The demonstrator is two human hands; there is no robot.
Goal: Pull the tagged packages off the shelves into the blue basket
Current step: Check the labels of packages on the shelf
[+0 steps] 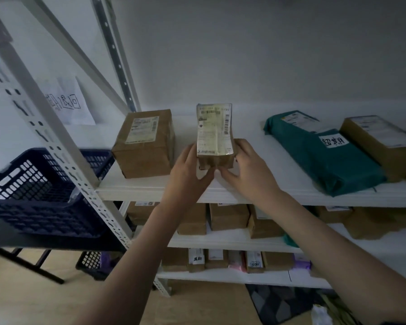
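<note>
Two hands grip a small box point(215, 137) on the top shelf point(150, 188): the left hand point(189, 170) curls round its left side, the right hand point(249, 167) round its right. Just left stands a bigger box point(145, 143); a green bag point(321, 156) lies to the right. Beyond the shelf post point(56, 137) sits the blue basket point(33, 191).

Brown cardboard box point(215, 146) with pale yellowish label printed in black barcodes. Larger brown box point(145, 144), white label. Teal mailer bag point(321, 153) bearing white tag with black handwriting. Dark blue basket point(42, 191), gridded with perforations. White shelf point(279, 184); white upright point(56, 146) punched with dark slots.
</note>
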